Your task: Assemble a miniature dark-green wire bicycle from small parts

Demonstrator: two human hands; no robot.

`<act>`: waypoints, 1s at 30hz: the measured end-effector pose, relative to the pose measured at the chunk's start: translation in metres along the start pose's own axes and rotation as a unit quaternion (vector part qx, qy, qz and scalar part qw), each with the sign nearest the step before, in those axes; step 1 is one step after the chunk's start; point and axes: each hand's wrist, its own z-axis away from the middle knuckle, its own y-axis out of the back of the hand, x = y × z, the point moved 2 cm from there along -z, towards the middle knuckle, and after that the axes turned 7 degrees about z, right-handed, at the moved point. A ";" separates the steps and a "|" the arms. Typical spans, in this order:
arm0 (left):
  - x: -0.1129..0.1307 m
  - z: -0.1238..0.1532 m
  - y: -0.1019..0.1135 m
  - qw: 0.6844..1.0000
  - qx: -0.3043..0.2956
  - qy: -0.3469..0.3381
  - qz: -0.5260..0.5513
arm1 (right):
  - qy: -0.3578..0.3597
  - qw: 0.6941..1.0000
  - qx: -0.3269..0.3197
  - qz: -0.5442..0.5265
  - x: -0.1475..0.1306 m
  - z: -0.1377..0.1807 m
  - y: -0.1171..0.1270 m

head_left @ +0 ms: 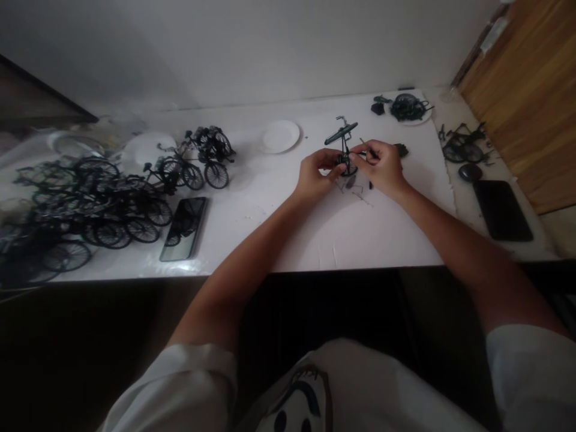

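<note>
A small dark green model bicycle [344, 133] stands upright on the white table, one wheel downward between my hands. My left hand [315, 173] is closed around its lower part, thumb and fingers pinching near the wheel. From the other side my right hand [383, 167] closes on a thin dark stick-like tool [371, 150], its fingertips meeting the bicycle close to the left ones. The exact contact is hidden by the fingers. Just below lie a few thin metal pieces [360, 197] and a short dark piece [371, 185].
Several finished-looking model bicycles [112, 207] crowd the left side, beside a phone [184, 228]. A white plate [279, 137] sits at the back. Dark parts [408, 108] fill another plate at the back right. Nearer are a partial bicycle [463, 145], a round dark object [470, 173] and a black phone-like slab [503, 210].
</note>
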 end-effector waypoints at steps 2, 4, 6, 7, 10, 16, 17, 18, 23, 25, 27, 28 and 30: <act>0.000 0.000 -0.001 1.000 0.003 0.002 0.001 | 0.001 1.000 0.001 -0.001 -0.001 0.000 0.000; 0.000 0.000 -0.001 1.000 0.006 0.005 0.003 | 0.001 1.000 0.003 0.003 -0.001 0.000 0.000; 0.001 0.001 -0.002 1.000 0.012 0.008 0.010 | 0.001 1.000 0.008 0.008 -0.002 0.000 0.001; 0.002 0.001 -0.002 1.000 0.014 0.009 0.014 | 0.001 1.000 0.010 0.010 -0.003 0.000 0.001; 0.006 0.002 -0.003 1.000 0.015 0.017 0.015 | -0.003 1.000 0.009 0.021 -0.005 0.001 0.002; 0.007 0.003 -0.003 0.999 0.028 0.013 -0.008 | -0.022 0.998 -0.002 0.056 -0.007 0.002 0.002; 0.006 0.003 -0.003 0.999 0.030 0.012 -0.013 | -0.022 0.998 -0.002 0.057 -0.007 0.002 0.002; 0.006 0.003 -0.002 0.999 0.032 0.011 -0.017 | -0.023 0.998 0.000 0.057 -0.007 0.003 0.002; 0.005 0.003 -0.002 0.999 0.037 0.012 -0.021 | -0.026 0.998 0.003 0.058 -0.011 0.004 0.003; 0.006 0.003 -0.002 0.999 0.039 0.012 -0.025 | -0.028 0.998 0.002 0.058 -0.010 0.005 0.003; 0.007 0.003 -0.002 0.999 0.036 0.009 -0.028 | -0.030 0.998 -0.003 0.054 -0.008 0.005 0.002; 0.008 0.003 -0.002 0.999 0.035 0.007 -0.027 | -0.030 0.998 -0.008 0.050 -0.007 0.005 0.001; 0.008 0.002 -0.001 0.999 0.034 0.004 -0.020 | -0.030 0.998 -0.021 0.043 -0.005 0.004 -0.001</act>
